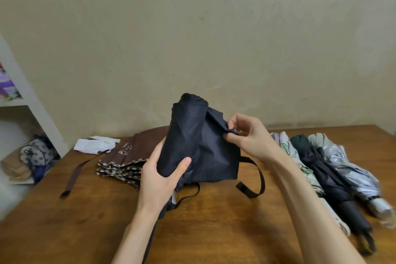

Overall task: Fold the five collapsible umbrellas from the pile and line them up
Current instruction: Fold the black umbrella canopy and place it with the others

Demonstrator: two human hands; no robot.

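Right now the left hand (159,174) grips the lower part of a black umbrella (192,141), fingers and thumb wrapped round its bunched canopy, holding it upright above the wooden table (214,221), while the right hand (246,135) pinches a fold of the black fabric between thumb and fingertips at the umbrella's right side, its black strap (255,180) dangling below. Behind it on the table lies a brown umbrella (130,156) with a checked edge, unfolded and slack, and over to the right three folded ones lie side by side: a pale patterned umbrella (300,165), a dark umbrella (330,180) and a silvery umbrella (351,169).
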